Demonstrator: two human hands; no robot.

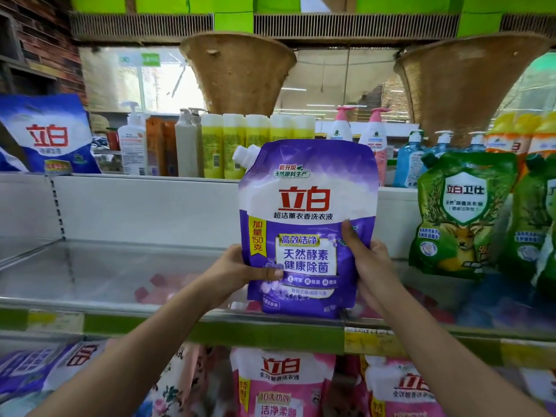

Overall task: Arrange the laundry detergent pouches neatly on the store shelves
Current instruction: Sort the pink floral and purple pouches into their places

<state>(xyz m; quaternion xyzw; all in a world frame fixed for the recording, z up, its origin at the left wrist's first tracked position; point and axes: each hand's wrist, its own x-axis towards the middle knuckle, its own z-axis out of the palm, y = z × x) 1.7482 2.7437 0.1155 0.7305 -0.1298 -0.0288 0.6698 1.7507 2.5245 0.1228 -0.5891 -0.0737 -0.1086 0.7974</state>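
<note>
Head view, left hand (233, 270) and right hand (368, 266) both gripping upright purple pouch (307, 224), above glass shelf (120, 284), green pouches (460, 215) beside

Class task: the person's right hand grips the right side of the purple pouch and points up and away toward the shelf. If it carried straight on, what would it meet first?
Probably the white back panel of the shelf. The right hand holds the purple pouch upright, with the green pouch off to its right, apparently clear. Depth is hard to judge.

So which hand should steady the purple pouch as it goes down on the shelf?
Probably the right hand: its thumb reaches higher up the purple pouch; the left hand only pinches low.
</note>
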